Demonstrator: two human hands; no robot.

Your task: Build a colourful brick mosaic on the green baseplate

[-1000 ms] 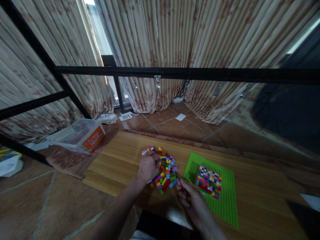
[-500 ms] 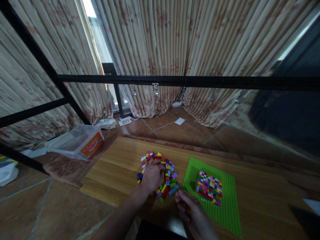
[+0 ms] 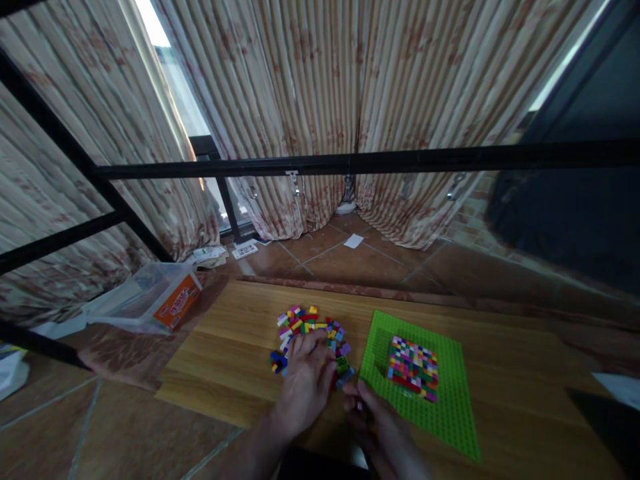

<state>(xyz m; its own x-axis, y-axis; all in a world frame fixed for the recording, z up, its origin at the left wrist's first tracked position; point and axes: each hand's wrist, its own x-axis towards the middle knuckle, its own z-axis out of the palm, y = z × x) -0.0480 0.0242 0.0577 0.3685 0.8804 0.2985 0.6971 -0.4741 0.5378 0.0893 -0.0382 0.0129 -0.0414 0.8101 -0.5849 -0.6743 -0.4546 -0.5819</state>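
A pile of small coloured bricks (image 3: 305, 323) lies on a wooden board (image 3: 235, 347). My left hand (image 3: 306, 380) rests palm down on the near part of the pile, fingers spread flat over the bricks. Just to its right, my right hand (image 3: 375, 423) is curled at the board's front edge, fingers pinched together; what they hold is too small to make out. A green baseplate (image 3: 450, 413) lies to the right, and a square block of many-coloured bricks (image 3: 414, 367) stands built on it.
A clear plastic box with an orange label (image 3: 160, 303) sits on the tiled floor at left. Black metal bars (image 3: 350, 161) cross the view in front of striped curtains. Papers (image 3: 353, 241) lie on the floor beyond the board. A dark shape fills the right.
My left hand has slid nearer and to the right across the pile, now covering its near part. My right hand has drawn in beside it. The camera has tilted a little.
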